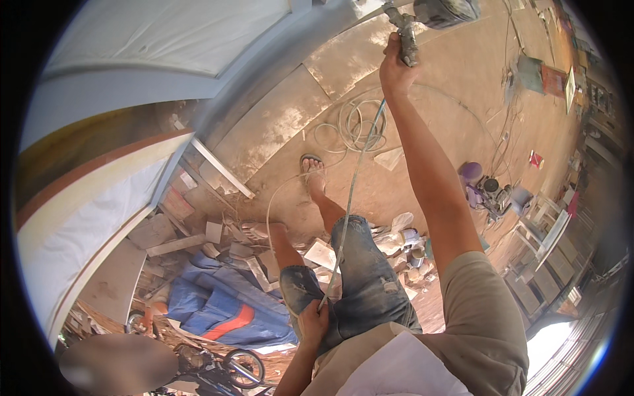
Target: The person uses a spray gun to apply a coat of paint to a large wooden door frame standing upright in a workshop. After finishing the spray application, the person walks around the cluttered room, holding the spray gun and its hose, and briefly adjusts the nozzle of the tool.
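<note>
My right arm reaches to the top of the view, and my right hand (397, 72) is closed around a paint-spattered spray gun (407, 45). A dark, rounded paint cup (446, 12) is beside the gun. Near my lap, my left hand (313, 323) grips a thin air hose (350, 221), which runs up taut toward my right wrist. To the left stands a large frame (228, 82) with a grey-blue finish and pale panels, close to the spray gun at its upper end.
A loose hose coil (360, 125) lies on the dusty floor by my sandalled foot (313, 165). Wood offcuts (175, 244) and a blue tarp (218, 297) are at the left. Cans and containers (416, 251) sit near my knee; a small motorbike (241, 366) stands at the lower left.
</note>
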### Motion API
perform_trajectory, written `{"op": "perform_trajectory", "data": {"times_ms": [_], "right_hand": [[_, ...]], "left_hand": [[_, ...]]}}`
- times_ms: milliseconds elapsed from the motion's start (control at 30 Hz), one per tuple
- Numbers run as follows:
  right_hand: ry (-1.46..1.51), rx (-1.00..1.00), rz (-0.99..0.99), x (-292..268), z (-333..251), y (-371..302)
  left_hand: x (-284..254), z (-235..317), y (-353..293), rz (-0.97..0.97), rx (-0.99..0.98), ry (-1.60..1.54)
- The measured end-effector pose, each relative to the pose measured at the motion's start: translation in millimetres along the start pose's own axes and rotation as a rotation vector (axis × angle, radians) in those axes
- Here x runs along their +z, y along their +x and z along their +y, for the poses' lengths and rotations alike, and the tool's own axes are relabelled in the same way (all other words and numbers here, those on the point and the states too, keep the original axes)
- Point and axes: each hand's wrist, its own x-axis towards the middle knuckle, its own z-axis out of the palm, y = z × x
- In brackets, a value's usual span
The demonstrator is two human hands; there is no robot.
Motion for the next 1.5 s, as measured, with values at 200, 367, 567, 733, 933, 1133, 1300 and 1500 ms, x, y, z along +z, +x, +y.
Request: {"op": "perform_trajectory", "data": {"times_ms": [200,367,567,733,933,1133,1300,1500], "right_hand": [[-0.229,0.145,-0.014,12.5,30.4,-8.7],[-0.487,0.319,-0.095,19.6,64.7,-23.7],[-0.488,0.514,-0.491,12.8,63.8,-98.0],[-0.388,0.36,-0.905,41.2,17.5,-192.0],[-0.4,0.076,-1.151,109.5,-62.6,-266.6],[-0.2,0.057,-1.067,129.1,-184.3,-287.4],[-0.102,-0.061,-1.002,82.7,-320.7,-272.4],[-0.026,-0.189,-0.895,2.3,-512.9,-252.1]], "left_hand": [[2.7,-10.7,6.2,-0.018,-0.024,0.053],[13.4,-38.1,-1.0,-0.009,-0.08,0.047],[31.5,-78.3,-13.4,0.026,-0.094,-0.016],[49.3,-95.8,-20.3,0.049,-0.202,-0.077],[60.3,-109.2,-27.7,0.09,-0.264,-0.152],[46.2,-134.4,-42.2,0.193,-0.179,-0.278],[-14.0,-148.5,-61.2,0.352,-0.021,-0.339],[-126.1,-156.3,-118.7,0.537,0.396,-0.376]]}}
